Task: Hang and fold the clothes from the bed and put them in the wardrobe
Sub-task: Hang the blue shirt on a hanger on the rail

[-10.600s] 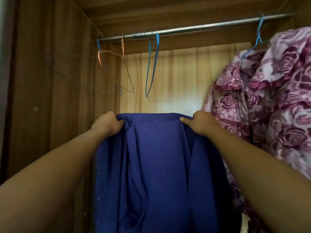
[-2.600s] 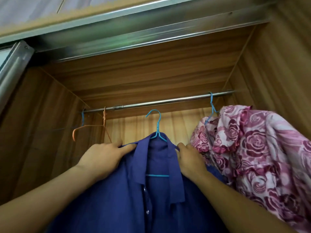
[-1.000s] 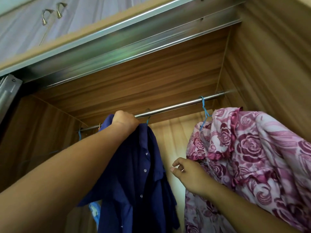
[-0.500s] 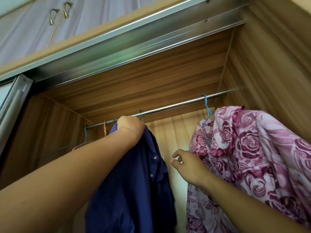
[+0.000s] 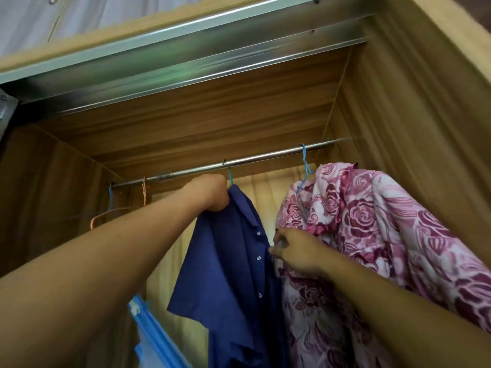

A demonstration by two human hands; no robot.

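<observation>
Light-blue material (image 5: 151,338) sits nearest me at the bottom edge. It is cut off by the frame and by my left forearm, so I can't say what it is.

Past it, my right hand (image 5: 295,252) has come off the blue shirt (image 5: 233,274), which it was steadying a couple of seconds ago. It now hovers between the shirt's button line and the pink floral garment (image 5: 377,235). Its fingers are loosely curled with the thumb meeting the fingertips; whether it pinches any cloth I cannot tell.

Further up, my left hand (image 5: 210,193) alone carries the shirt, fist closed round the collar at the neck of the blue hanger (image 5: 230,179). The fingers themselves are turned away from me.

The hook was below the steel rail (image 5: 265,154) earlier. It has now reached the rail and looks to be over it, though I can't confirm that it seats. If it does, I judge this shirt hung inside the wardrobe (image 5: 411,115), just left of the floral piece. Near the rail's far left end an orange hanger (image 5: 144,192) hangs empty.
</observation>
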